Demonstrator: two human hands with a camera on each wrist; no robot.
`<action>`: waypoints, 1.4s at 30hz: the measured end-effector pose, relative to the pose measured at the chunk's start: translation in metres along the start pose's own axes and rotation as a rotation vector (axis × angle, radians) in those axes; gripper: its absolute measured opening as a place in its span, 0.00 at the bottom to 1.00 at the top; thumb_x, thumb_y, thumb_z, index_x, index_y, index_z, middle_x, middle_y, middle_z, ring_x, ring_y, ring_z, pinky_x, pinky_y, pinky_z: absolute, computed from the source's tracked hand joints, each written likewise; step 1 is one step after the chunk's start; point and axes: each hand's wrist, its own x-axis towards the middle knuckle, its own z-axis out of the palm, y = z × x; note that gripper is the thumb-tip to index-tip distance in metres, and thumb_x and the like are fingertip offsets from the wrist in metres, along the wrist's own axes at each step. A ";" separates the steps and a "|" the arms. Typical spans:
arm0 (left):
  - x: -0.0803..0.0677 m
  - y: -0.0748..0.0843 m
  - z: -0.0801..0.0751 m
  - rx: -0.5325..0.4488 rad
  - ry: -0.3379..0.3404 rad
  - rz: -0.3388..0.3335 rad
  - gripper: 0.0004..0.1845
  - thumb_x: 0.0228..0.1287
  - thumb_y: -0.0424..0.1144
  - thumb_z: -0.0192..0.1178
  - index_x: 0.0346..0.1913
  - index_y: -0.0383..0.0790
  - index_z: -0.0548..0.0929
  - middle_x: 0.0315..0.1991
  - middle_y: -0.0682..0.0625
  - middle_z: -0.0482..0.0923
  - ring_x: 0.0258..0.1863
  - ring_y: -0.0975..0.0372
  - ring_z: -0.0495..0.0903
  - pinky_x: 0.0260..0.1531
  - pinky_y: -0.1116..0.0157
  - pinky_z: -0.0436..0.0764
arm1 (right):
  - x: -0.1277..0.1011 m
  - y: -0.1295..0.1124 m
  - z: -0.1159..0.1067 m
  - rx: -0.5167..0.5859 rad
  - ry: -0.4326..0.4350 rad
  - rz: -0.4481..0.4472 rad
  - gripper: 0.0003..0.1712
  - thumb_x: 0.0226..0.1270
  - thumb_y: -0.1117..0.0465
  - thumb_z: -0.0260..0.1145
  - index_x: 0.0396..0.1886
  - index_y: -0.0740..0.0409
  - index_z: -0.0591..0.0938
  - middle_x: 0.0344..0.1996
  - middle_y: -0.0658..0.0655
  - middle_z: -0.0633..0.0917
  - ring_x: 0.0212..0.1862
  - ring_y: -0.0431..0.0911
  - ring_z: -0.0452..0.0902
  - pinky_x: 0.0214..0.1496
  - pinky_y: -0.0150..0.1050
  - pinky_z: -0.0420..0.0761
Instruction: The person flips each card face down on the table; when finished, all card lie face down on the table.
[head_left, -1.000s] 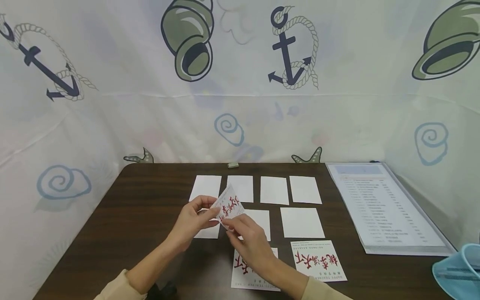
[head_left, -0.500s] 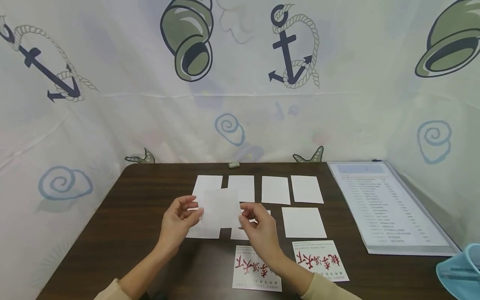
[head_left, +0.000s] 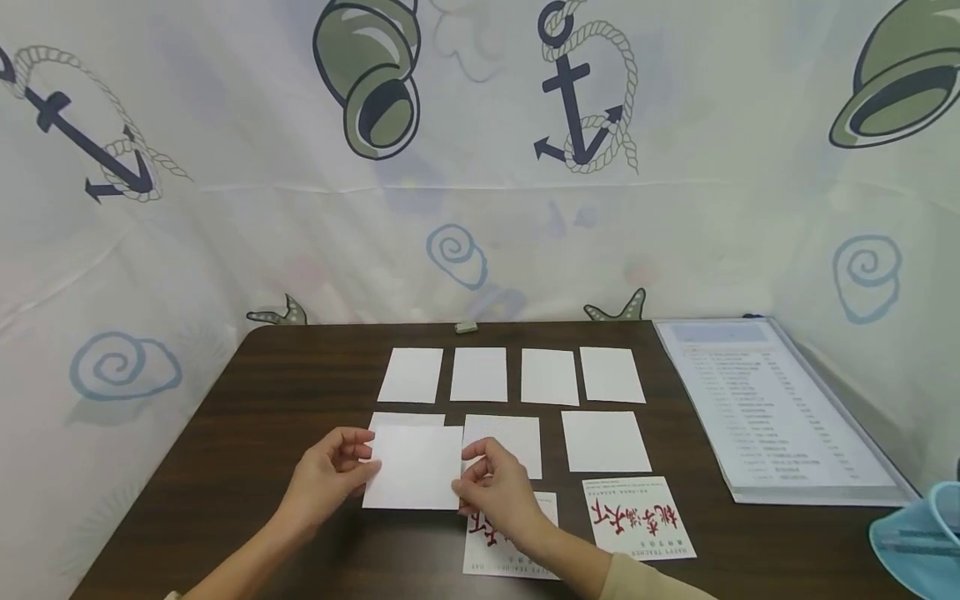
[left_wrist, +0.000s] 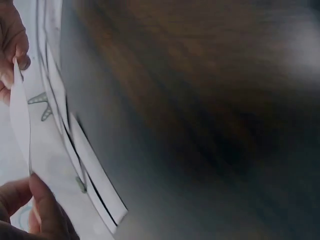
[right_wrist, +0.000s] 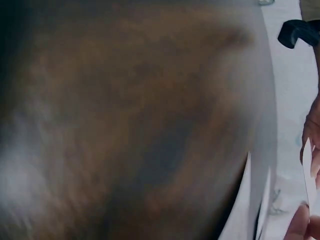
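A blank white card (head_left: 414,468) is held up over the front of the table between both hands. My left hand (head_left: 327,473) pinches its left edge, while my right hand (head_left: 501,492) pinches the right edge. In the left wrist view the card (left_wrist: 21,120) appears nearly edge-on and slightly bowed. Behind it, white cards (head_left: 606,442) lie in two rows, and the card partly covers the one at the left (head_left: 408,419). Two cards with red lettering lie nearer: one (head_left: 639,518) fully visible, the other (head_left: 506,550) partly hidden by my right hand.
A clear-covered printed sheet (head_left: 783,417) lies along the right side of the dark wooden table (head_left: 300,367). At the right front corner stands a light blue cup-like container (head_left: 918,542). A patterned curtain (head_left: 480,167) hangs behind the table, near a small greenish block (head_left: 466,327).
The held card first showed red lettering and was tilted. It turned to its blank side between both hands, then came lower and toward me, uncovering the back row.
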 end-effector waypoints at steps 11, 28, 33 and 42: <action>-0.019 -0.020 -0.018 0.149 -0.095 -0.106 0.23 0.50 0.25 0.67 0.49 0.31 0.72 0.34 0.45 0.74 0.29 0.59 0.77 0.25 0.62 0.82 | -0.005 0.012 0.021 -0.021 -0.182 0.117 0.14 0.52 0.75 0.68 0.35 0.65 0.71 0.19 0.60 0.83 0.17 0.47 0.81 0.19 0.37 0.80; -0.027 -0.039 -0.016 0.306 -0.109 -0.082 0.21 0.44 0.22 0.68 0.42 0.33 0.73 0.30 0.48 0.72 0.27 0.60 0.75 0.19 0.64 0.80 | -0.004 0.009 0.030 -0.547 -0.271 -0.029 0.14 0.51 0.67 0.71 0.22 0.56 0.72 0.09 0.42 0.71 0.04 0.30 0.62 0.09 0.22 0.63; -0.025 -0.040 -0.016 0.367 -0.125 -0.047 0.20 0.43 0.23 0.68 0.41 0.33 0.73 0.28 0.48 0.72 0.25 0.61 0.74 0.18 0.66 0.79 | -0.004 0.007 0.030 -0.652 -0.289 -0.039 0.15 0.53 0.63 0.72 0.20 0.54 0.71 0.09 0.42 0.71 0.04 0.30 0.61 0.08 0.23 0.63; -0.022 -0.031 -0.021 0.520 -0.133 0.043 0.21 0.43 0.30 0.71 0.41 0.36 0.74 0.27 0.51 0.72 0.23 0.64 0.71 0.20 0.70 0.73 | -0.003 -0.010 -0.001 -0.547 -0.220 -0.097 0.11 0.57 0.61 0.70 0.26 0.54 0.74 0.15 0.45 0.75 0.12 0.32 0.66 0.15 0.25 0.67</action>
